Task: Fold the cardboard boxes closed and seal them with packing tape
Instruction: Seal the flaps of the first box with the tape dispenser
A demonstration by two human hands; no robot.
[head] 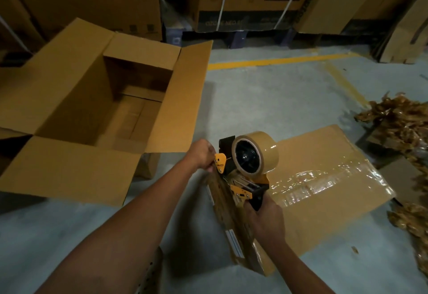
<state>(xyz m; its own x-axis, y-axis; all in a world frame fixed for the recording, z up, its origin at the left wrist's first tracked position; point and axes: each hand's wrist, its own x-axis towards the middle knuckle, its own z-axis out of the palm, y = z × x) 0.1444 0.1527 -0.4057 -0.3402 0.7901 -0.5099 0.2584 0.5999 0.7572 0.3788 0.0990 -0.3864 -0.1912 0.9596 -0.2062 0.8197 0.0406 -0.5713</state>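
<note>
While clutching dispenser [243,173], right hand [264,215] on handle, left hand [201,154] at nose, seemingly mid-seal on narrow box [243,247] at 6 o'clock. Left to fold and tape: open box [69,171] at 10 o'clock.

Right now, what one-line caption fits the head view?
Right hand grips tape dispenser handle, left hand holds its front, beside an open cardboard box.

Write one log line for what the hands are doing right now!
right hand grips tape dispenser handle | left hand holds its front | big box flaps open
</note>
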